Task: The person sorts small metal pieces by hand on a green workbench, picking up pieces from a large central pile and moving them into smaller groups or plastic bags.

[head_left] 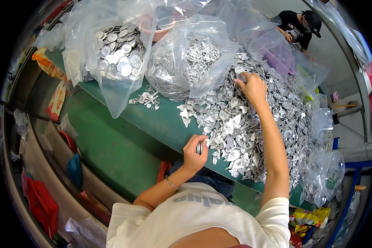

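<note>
My left hand (195, 155) is closed around a small stack of round metal discs (199, 147), held edge-on just off the table's near edge. Farther off, my right hand (254, 89) reaches over a large heap of silver metal charms (244, 124). Its thumb and fingers are curled at a round metal disc (239, 70) at the heap's far side and appear to pinch it. The heap mixes leaf-like, pointed and other flat shapes. Part of it is hidden under my right forearm.
On the green table (153, 124) stand a clear bag of round discs (126, 58) and a bag of openwork metal pieces (200, 58). A few loose pieces (146, 99) lie before them. A pink basin (159, 35) and purple basin (279, 62) are behind. Another person (297, 29) works at far right.
</note>
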`<move>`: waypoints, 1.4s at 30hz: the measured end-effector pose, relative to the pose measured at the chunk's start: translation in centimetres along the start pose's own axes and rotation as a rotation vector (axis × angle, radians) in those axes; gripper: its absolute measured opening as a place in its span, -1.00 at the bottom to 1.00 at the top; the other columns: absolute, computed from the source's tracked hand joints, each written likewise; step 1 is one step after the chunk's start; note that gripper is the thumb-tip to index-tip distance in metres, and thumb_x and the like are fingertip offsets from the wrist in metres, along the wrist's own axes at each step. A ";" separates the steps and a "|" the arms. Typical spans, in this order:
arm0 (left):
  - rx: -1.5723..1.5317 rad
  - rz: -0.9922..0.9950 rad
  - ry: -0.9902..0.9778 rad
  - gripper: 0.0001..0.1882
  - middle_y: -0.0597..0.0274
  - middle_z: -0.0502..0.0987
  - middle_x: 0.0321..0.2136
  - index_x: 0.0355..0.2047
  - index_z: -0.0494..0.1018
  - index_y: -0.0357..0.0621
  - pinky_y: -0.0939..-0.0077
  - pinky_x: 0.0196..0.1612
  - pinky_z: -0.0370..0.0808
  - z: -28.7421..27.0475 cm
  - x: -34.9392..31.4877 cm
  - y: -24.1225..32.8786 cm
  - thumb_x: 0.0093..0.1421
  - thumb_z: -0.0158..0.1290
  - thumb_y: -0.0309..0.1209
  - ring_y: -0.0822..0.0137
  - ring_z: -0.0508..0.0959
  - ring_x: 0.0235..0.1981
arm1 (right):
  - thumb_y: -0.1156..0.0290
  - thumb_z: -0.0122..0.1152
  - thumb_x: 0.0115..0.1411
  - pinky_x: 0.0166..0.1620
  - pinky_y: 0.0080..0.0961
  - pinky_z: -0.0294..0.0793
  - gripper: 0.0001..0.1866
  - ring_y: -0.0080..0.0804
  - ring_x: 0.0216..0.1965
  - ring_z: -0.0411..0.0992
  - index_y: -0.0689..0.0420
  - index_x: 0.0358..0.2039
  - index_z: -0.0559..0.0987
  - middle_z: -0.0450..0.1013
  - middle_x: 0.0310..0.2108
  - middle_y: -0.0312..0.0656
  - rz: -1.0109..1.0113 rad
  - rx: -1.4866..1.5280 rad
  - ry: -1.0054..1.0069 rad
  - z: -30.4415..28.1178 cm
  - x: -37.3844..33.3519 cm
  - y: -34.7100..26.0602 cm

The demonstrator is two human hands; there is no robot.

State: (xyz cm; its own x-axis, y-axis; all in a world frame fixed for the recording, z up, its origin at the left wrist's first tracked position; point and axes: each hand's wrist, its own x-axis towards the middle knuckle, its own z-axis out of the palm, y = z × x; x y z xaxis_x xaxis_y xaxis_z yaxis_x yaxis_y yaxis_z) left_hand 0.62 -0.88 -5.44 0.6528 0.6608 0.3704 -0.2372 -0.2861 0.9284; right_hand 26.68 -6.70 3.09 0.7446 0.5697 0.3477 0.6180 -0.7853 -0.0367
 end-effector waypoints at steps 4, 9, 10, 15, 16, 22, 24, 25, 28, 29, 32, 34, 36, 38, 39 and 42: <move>0.005 -0.038 -0.009 -0.83 0.08 0.39 -0.55 -0.36 0.42 -0.29 0.49 -0.46 0.35 -0.1 0.0 0.1 0.01 -0.02 -0.71 0.21 0.40 -0.57 | 0.18 0.25 0.02 -0.37 -0.18 0.42 -0.73 -0.08 -0.43 0.49 0.07 -0.33 0.60 0.46 -0.44 -0.06 0.038 0.027 0.069 0.4 0.5 0.0; -0.012 -0.004 0.001 -0.83 0.08 0.40 -0.54 -0.36 0.42 -0.29 0.48 -0.46 0.35 0.0 -0.2 -0.1 0.01 -0.02 -0.70 0.21 0.41 -0.56 | 0.33 0.07 0.13 -0.68 -0.52 0.26 -0.83 -0.40 -0.56 0.41 0.15 -0.48 0.50 0.40 -0.59 -0.23 0.587 1.136 -0.024 -0.8 0.9 3.0; -0.016 -0.004 -0.005 -0.83 0.08 0.40 -0.54 -0.36 0.42 -0.29 0.48 -0.46 0.36 0.0 -0.2 -0.1 0.01 -0.02 -0.70 0.20 0.42 -0.56 | 0.34 0.07 0.13 -0.77 -0.66 0.15 -0.85 -0.39 -0.55 0.43 0.16 -0.45 0.44 0.42 -0.55 -0.18 0.676 1.556 -0.064 0.2 1.5 4.8; 0.004 -0.015 -0.006 -0.83 0.07 0.39 -0.54 -0.36 0.42 -0.29 0.48 -0.45 0.36 0.0 -0.3 0.0 0.01 -0.03 -0.70 0.19 0.42 -0.55 | 0.44 0.04 0.10 -0.65 -0.62 0.41 -0.77 -0.18 -0.24 0.47 0.37 -0.30 0.41 0.43 -0.25 0.00 0.811 2.169 -0.242 0.1 2.9 5.3; 0.006 -0.018 -0.007 -0.83 0.07 0.39 -0.54 -0.36 0.42 -0.29 0.48 -0.45 0.36 0.0 -0.3 0.0 0.01 -0.03 -0.70 0.18 0.42 -0.55 | 0.46 0.04 0.09 -0.62 -0.61 0.47 -0.77 -0.15 -0.17 0.47 0.38 -0.31 0.40 0.42 -0.21 0.02 0.808 2.226 -0.264 0.3 3.3 5.3; -0.001 0.004 0.008 -0.84 0.08 0.39 -0.55 -0.36 0.42 -0.29 0.48 -0.45 0.37 0.0 -0.1 0.3 0.01 -0.03 -0.70 0.19 0.42 -0.56 | 0.58 0.00 0.01 -0.58 -0.54 0.52 -0.55 -0.07 -0.22 0.46 0.23 -0.02 0.28 0.40 -0.20 0.03 0.549 2.399 -0.100 1.1 4.7 3.2; 0.001 0.009 0.013 -0.84 0.07 0.39 -0.55 -0.36 0.42 -0.29 0.48 -0.46 0.37 0.1 -0.1 0.3 0.01 -0.03 -0.70 0.19 0.42 -0.57 | 0.56 0.00 0.02 -0.65 -0.61 0.42 -0.54 -0.18 -0.34 0.48 0.21 0.00 0.30 0.42 -0.28 -0.04 0.415 2.166 -0.182 2.2 5.2 3.9; 0.002 0.010 0.015 -0.84 0.07 0.39 -0.55 -0.37 0.42 -0.29 0.48 -0.46 0.37 0.1 -0.1 0.3 0.01 -0.03 -0.70 0.20 0.42 -0.57 | 0.54 0.04 0.03 -0.71 -0.69 0.24 -0.59 -0.30 -0.49 0.45 0.18 -0.03 0.39 0.42 -0.43 -0.14 0.519 1.797 -0.162 1.5 5.4 3.5; 0.005 0.009 0.018 -0.84 0.07 0.39 -0.55 -0.37 0.42 -0.29 0.49 -0.47 0.36 0.2 -0.1 0.1 0.01 -0.03 -0.70 0.20 0.42 -0.57 | 0.38 0.19 -0.06 -0.42 -0.37 0.46 -0.74 -0.21 -0.45 0.49 0.10 -0.29 0.60 0.47 -0.50 -0.10 0.031 0.550 0.016 1.6 5.5 2.5; 0.004 0.008 0.021 -0.84 0.07 0.39 -0.55 -0.37 0.42 -0.29 0.49 -0.47 0.36 0.1 0.0 0.1 0.01 -0.03 -0.70 0.20 0.42 -0.57 | 0.31 0.25 -0.10 -0.21 -0.25 0.46 -0.73 -0.11 -0.35 0.51 0.05 -0.32 0.62 0.50 -0.41 -0.04 0.043 0.271 0.064 1.3 5.3 1.0; 0.004 -0.003 0.008 -0.84 0.08 0.39 -0.55 -0.36 0.42 -0.29 0.50 -0.47 0.36 0.1 -0.2 0.3 0.01 -0.03 -0.70 0.21 0.42 -0.57 | 0.30 0.27 -0.12 -0.24 -0.22 0.48 -0.75 -0.05 -0.28 0.50 0.10 -0.37 0.62 0.50 -0.37 -0.01 -0.015 -0.027 -0.048 2.2 5.5 0.3; 0.005 -0.010 0.003 -0.84 0.08 0.39 -0.55 -0.36 0.42 -0.29 0.50 -0.48 0.35 0.0 -0.1 0.4 0.01 -0.03 -0.70 0.21 0.42 -0.58 | 0.27 0.30 -0.13 -0.24 -0.21 0.48 -0.73 -0.04 -0.29 0.50 0.13 -0.40 0.61 0.49 -0.34 0.01 -0.007 -0.117 -0.128 2.7 6.0 0.3; -0.002 -0.013 -0.001 -0.84 0.08 0.39 -0.55 -0.36 0.42 -0.29 0.49 -0.48 0.35 0.1 -0.1 0.3 0.01 -0.03 -0.70 0.21 0.42 -0.58 | 0.22 0.33 -0.13 -0.24 -0.21 0.47 -0.67 -0.07 -0.27 0.49 0.09 -0.32 0.62 0.50 -0.27 -0.01 0.011 -0.180 -0.145 2.9 6.3 0.0; 0.006 -0.006 0.002 -0.84 0.08 0.39 -0.55 -0.36 0.43 -0.28 0.49 -0.48 0.35 -0.1 -0.2 0.2 0.01 -0.03 -0.70 0.21 0.42 -0.57 | 0.22 0.33 -0.12 -0.29 -0.31 0.45 -0.70 -0.17 -0.37 0.47 0.13 -0.40 0.60 0.49 -0.39 -0.07 0.082 0.154 -0.043 2.6 5.4 0.2; 0.005 0.001 0.006 -0.84 0.08 0.39 -0.55 -0.36 0.43 -0.28 0.49 -0.48 0.35 0.0 -0.2 0.1 0.01 -0.03 -0.70 0.21 0.42 -0.57 | 0.22 0.34 -0.12 -0.32 -0.35 0.44 -0.70 -0.22 -0.42 0.46 0.16 -0.43 0.59 0.48 -0.45 -0.10 0.115 0.316 0.013 2.2 5.1 0.7; -0.002 0.012 0.012 -0.83 0.08 0.39 -0.55 -0.36 0.43 -0.28 0.49 -0.47 0.36 0.1 -0.3 -0.1 0.01 -0.03 -0.70 0.21 0.42 -0.57 | 0.26 0.24 0.07 -0.67 -0.55 0.26 -0.79 -0.39 -0.58 0.37 0.14 -0.41 0.54 0.46 -0.49 -0.21 0.556 1.257 -0.074 -0.8 3.2 1.4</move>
State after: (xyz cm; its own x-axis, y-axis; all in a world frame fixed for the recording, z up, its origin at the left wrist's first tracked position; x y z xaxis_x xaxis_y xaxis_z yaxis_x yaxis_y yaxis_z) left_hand 0.53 -1.12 -5.64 0.6416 0.6652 0.3820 -0.2462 -0.2931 0.9238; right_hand 29.71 -6.13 4.87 0.9536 0.2984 -0.0401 0.0179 -0.1891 -0.9818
